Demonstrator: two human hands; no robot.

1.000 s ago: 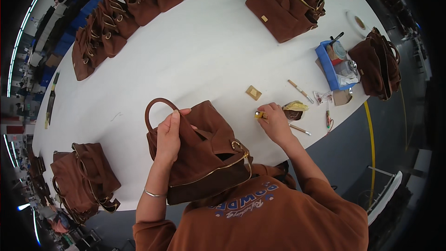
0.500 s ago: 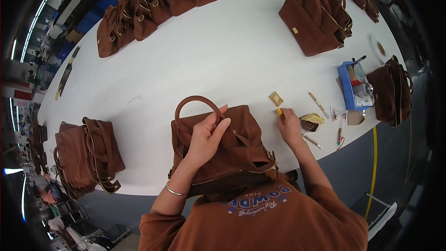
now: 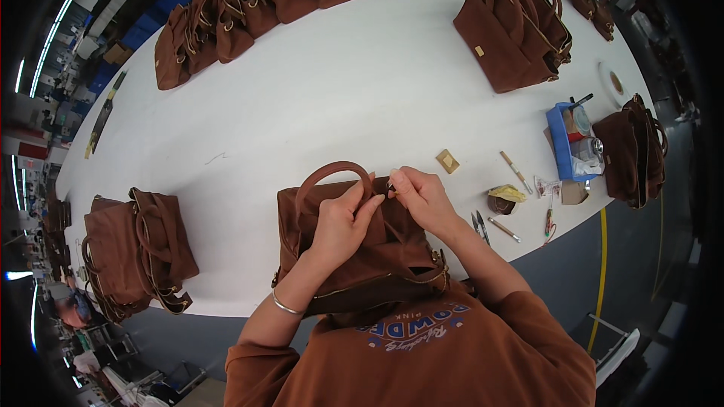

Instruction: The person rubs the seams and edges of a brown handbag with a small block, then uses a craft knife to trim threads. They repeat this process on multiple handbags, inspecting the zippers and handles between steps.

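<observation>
A brown handbag [image 3: 354,256] lies in front of me against my shirt, with a gold zipper along its near edge. Its looped handle [image 3: 326,169] stands up. My left hand [image 3: 341,222] is closed around the lower end of that handle, thumb on top. Just right of it, my right hand [image 3: 419,194] is closed in a pinch at the bag's far edge. Something small and dark shows at its fingertips, too little of it to name. The fingertips of both hands are close together.
Snips [image 3: 480,227], a pen-like tool [image 3: 516,169], a tan square block [image 3: 447,161] and a round pot with yellow wrapping [image 3: 504,200] lie to the right. Beyond them stands a blue bin [image 3: 559,139]. Other brown handbags [image 3: 136,249] stand left, right and along the far side.
My right hand has come left from the tools to the bag beside my left hand. The yellow item at its fingers no longer shows. Snips have come into view where my forearm was.
</observation>
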